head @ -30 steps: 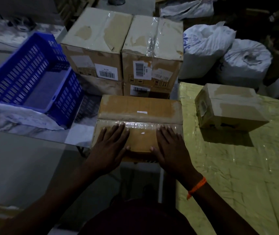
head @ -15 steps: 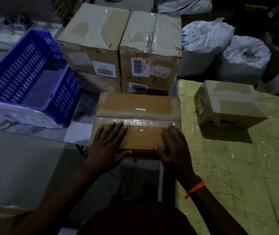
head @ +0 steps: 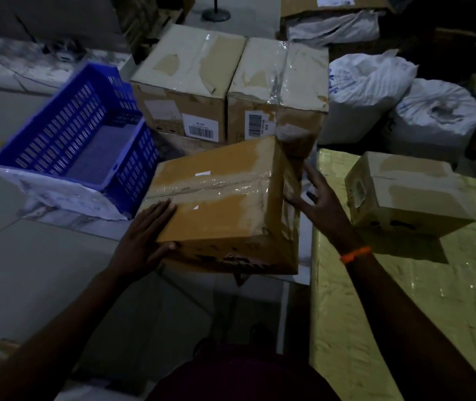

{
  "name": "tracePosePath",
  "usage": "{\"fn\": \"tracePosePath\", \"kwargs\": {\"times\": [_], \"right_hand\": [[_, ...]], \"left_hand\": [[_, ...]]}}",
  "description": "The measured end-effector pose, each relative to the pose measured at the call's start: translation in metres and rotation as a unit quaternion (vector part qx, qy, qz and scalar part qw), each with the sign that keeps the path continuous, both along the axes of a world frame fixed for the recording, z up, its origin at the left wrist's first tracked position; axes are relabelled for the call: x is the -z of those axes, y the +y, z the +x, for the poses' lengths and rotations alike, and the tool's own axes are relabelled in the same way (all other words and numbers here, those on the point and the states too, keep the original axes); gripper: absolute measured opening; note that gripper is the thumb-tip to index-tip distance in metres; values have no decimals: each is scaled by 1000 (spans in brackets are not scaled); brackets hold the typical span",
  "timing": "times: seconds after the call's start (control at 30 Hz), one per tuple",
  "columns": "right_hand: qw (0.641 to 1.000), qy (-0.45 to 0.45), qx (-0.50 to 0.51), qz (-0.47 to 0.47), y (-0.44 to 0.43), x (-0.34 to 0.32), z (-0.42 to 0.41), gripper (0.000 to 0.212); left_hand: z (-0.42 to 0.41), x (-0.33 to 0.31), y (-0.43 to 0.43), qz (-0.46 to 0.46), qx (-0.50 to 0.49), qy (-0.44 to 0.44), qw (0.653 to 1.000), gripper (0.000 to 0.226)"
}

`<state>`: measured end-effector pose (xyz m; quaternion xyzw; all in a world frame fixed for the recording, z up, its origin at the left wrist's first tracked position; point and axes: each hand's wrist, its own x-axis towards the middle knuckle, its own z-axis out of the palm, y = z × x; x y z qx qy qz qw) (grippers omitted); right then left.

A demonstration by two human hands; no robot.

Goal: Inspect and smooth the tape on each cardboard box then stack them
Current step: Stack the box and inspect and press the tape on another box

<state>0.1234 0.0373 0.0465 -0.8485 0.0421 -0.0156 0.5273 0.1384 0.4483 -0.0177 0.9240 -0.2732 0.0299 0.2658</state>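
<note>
Press left hand [head: 144, 237], fingers straight, on skewed brown tape-sealed cardboard box [head: 231, 209]; close spread, empty right hand [head: 322, 202] onto its side; turn slowly.

Slotted blue crate [head: 71, 146], brown tape-streaked box [head: 222, 204], yellow-green table cover [head: 404, 299], orange wristband [head: 355, 254].

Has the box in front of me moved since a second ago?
Yes. The taped box has turned: its far right corner now overlaps the front of the stacked boxes, where it sat square before them.
</note>
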Motion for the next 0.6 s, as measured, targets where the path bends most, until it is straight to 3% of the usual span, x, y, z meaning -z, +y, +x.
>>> {"fn": "tracePosePath", "kwargs": {"times": [0.1, 0.17, 0.3, 0.4, 0.5, 0.6], "right_hand": [[994, 65, -87, 28, 13, -13, 48, 91], [993, 61, -96, 36, 27, -21, 65, 94], [996, 24, -77, -46, 48, -18, 73, 94], [996, 24, -54, -69, 56, 3, 66, 92], [999, 37, -13, -38, 63, 10, 48, 94], [998, 45, 32, 10, 64, -1, 27, 82]], "left_hand": [[5, 1, 18, -16, -19, 24, 999, 79], [4, 3, 23, -35, -50, 24, 998, 74], [-18, -2, 13, -107, -148, -66, 981, 70], [-46, -19, -24, -167, -157, -108, 967, 90], [-61, -21, -55, -203, -182, -56, 961, 116], [-63, -23, -67, -250, -208, -19, 946, 120]]}}
